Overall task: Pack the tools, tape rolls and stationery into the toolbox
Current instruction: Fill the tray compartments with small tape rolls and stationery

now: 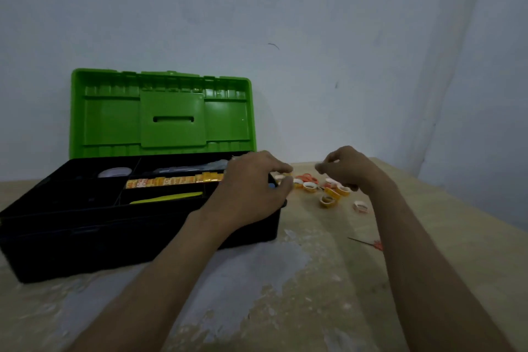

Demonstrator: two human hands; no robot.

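Black plastic toolbox (85, 226) stands on the left of the desk (314, 280), its green lid (160, 111) raised upright against the wall (314, 37).

Head view, contents of the top tray: one white tape roll (114, 172) in the rear left compartment; a row of orange-and-yellow packets (171, 181) across the middle; a yellow-green strip (165, 198) in the compartment in front of them.

Left hand (251, 188) is over the right end of the toolbox, fingers curled downward. Blur prevents confirming whether it holds anything.

Right hand (345, 168) is raised above the desk just right of the toolbox, fingers curled and thumb drawn to the fingertips. Contents of the pinch, if any, cannot be determined.

Below and between the hands, several small tape rolls (328, 200) lie loose on the desk beside orange scissors (307, 178). A thin red-handled tool (368, 243) lies nearer the person, partly hidden by the right forearm.
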